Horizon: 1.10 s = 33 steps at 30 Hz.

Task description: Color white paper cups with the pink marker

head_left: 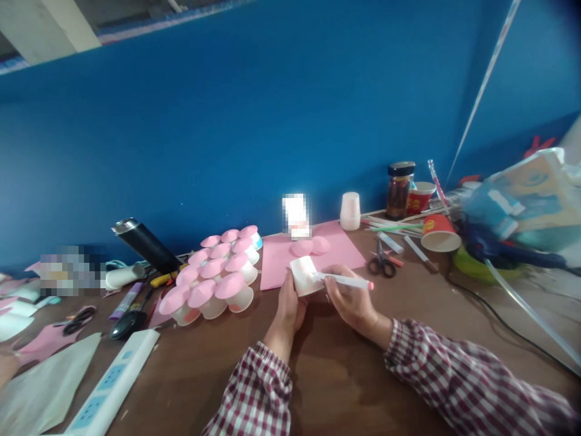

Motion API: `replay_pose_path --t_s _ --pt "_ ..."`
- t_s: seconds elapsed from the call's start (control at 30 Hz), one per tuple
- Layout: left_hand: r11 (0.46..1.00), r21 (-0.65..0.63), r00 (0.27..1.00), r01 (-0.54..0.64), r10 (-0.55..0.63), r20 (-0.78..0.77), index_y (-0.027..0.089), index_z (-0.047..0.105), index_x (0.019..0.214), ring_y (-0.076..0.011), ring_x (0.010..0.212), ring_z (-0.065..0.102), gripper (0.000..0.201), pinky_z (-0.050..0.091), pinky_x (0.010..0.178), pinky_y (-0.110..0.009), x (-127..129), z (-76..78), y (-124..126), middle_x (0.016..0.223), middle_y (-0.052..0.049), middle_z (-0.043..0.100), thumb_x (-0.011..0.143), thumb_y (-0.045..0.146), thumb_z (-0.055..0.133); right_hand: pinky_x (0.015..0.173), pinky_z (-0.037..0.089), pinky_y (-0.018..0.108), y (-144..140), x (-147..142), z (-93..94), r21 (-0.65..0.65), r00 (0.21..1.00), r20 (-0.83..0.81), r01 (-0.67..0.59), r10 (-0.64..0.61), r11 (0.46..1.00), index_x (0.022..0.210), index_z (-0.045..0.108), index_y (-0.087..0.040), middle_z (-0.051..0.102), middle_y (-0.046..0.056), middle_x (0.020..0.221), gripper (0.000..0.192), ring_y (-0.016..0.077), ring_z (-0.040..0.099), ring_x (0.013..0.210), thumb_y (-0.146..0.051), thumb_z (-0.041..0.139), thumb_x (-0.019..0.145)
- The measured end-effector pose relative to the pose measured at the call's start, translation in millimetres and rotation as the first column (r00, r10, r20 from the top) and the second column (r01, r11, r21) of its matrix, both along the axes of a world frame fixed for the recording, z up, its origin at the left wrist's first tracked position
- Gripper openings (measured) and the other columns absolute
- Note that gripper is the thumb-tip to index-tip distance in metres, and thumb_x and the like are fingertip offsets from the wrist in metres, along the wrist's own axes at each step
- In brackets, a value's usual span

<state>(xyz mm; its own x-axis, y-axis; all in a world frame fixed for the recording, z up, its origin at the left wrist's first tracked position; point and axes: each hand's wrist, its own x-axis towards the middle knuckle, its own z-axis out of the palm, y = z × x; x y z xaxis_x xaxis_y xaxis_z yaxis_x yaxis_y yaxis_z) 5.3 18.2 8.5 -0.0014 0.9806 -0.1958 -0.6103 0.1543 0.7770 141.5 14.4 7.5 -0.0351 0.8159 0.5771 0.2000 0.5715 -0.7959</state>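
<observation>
My left hand (290,306) is wrapped round a white paper cup (304,277), which lies tilted above the brown table. In my right hand (351,303) is a white marker pen (347,281) with a pinkish end; its tip points at the cup's side, and I cannot tell whether it touches. Behind the cup, two pink paper cones (302,247) lie on a pink sheet (276,266). Left of my hands stand several paper cups with pink cone tops (213,266), set close together in rows.
A stack of white cups (350,211) stands by the blue wall. To the right are scissors (381,261), a red cup (439,232), a dark jar (400,189) and a cable. At left lie a black flask (147,244) and a power strip (113,384); part of another person's hand (6,366) shows.
</observation>
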Motion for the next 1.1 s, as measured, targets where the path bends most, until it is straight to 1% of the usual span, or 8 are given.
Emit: replay_pose_path --t_s 0.1,0.23,0.3,0.4,0.6,0.73,0.87,1.1 --pt "1.0 0.006 1.0 0.02 -0.02 -0.011 0.007 0.065 0.106 -0.0269 0.08 0.07 0.058 0.055 0.08 -0.044 -1.2 -1.5 0.3 0.091 -0.015 0.074 0.093 0.055 0.037 0.052 0.052 0.024 -1.0 0.2 0.6 0.009 1.0 0.024 -0.008 0.008 1.0 0.095 0.062 -0.018 0.066 0.004 0.073 0.013 0.017 0.064 0.064 -0.027 0.054 0.09" --pt "0.999 0.021 0.999 0.026 -0.026 -0.019 0.006 0.064 0.11 -0.0281 0.084 0.07 0.061 0.054 0.081 -0.044 -2.2 -2.6 0.0 0.094 -0.016 0.073 0.09 0.059 0.04 0.058 0.054 0.026 -0.8 0.6 2.9 0.042 0.999 0.041 0.001 -0.003 0.999 0.094 0.063 -0.018 0.067 0.005 0.077 0.013 0.0174 0.065 0.068 -0.026 0.054 0.09" --pt "0.999 0.032 0.999 0.043 -0.042 -0.023 0.007 0.064 0.109 -0.0286 0.084 0.07 0.061 0.054 0.08 -0.044 -1.9 -2.0 -0.4 0.094 -0.016 0.073 0.09 0.06 0.04 0.055 0.053 0.025 -0.6 0.8 2.9 0.032 0.999 0.037 -0.004 0.003 0.999 0.095 0.063 -0.018 0.067 0.005 0.077 0.014 0.017 0.065 0.066 -0.027 0.054 0.09" --pt "0.997 0.059 0.998 0.049 -0.047 -0.031 0.008 0.066 0.106 -0.0286 0.085 0.069 0.059 0.054 0.08 -0.044 -1.3 -1.2 -0.7 0.095 -0.016 0.073 0.09 0.059 0.041 0.051 0.051 0.024 0.2 0.6 1.2 0.011 1.0 0.013 -0.008 0.008 1.0 0.099 0.063 -0.018 0.067 0.005 0.079 0.015 0.0168 0.065 0.066 -0.027 0.054 0.091" --pt "0.995 0.056 0.996 0.085 -0.084 -0.02 0.008 0.066 0.109 -0.0278 0.087 0.068 0.058 0.053 0.082 -0.043 -1.4 -0.9 -0.7 0.099 -0.015 0.073 0.092 0.056 0.039 0.06 0.055 0.027 3.5 -1.1 -2.6 -0.008 0.998 -0.068 -0.004 0.004 1.0 0.1 0.063 -0.019 0.07 0.007 0.089 0.016 0.0191 0.067 0.075 -0.029 0.054 0.092" --pt "0.997 0.047 0.998 0.058 -0.057 -0.017 0.008 0.066 0.108 -0.0278 0.093 0.068 0.055 0.051 0.088 -0.042 -0.1 0.6 -1.0 0.102 -0.015 0.072 0.092 0.054 0.041 0.063 0.056 0.028 3.5 -1.4 -4.1 -0.01 0.997 -0.069 -0.015 0.014 1.0 0.101 0.062 -0.019 0.07 0.006 0.089 0.015 0.0185 0.067 0.075 -0.028 0.055 0.092" --pt "0.999 0.048 1.0 0.013 -0.012 -0.021 0.009 0.066 0.107 -0.0264 0.093 0.067 0.049 0.05 0.09 -0.04 1.1 0.6 -0.8 0.101 -0.013 0.072 0.092 0.051 0.045 0.064 0.056 0.027 3.6 -1.1 -5.2 -0.003 0.998 -0.063 -0.021 0.021 1.0 0.101 0.061 -0.019 0.069 0.006 0.09 0.014 0.0179 0.066 0.074 -0.027 0.055 0.092" --pt "0.998 0.063 0.999 0.01 -0.008 -0.035 0.01 0.065 0.104 -0.0246 0.087 0.066 0.048 0.05 0.084 -0.038 0.7 -2.8 0.2 0.094 -0.011 0.072 0.089 0.052 0.048 0.064 0.053 0.026 3.1 -0.9 -3.3 0.008 0.999 -0.047 -0.014 0.014 1.0 0.097 0.062 -0.018 0.068 0.005 0.086 0.012 0.016 0.063 0.071 -0.026 0.055 0.092"
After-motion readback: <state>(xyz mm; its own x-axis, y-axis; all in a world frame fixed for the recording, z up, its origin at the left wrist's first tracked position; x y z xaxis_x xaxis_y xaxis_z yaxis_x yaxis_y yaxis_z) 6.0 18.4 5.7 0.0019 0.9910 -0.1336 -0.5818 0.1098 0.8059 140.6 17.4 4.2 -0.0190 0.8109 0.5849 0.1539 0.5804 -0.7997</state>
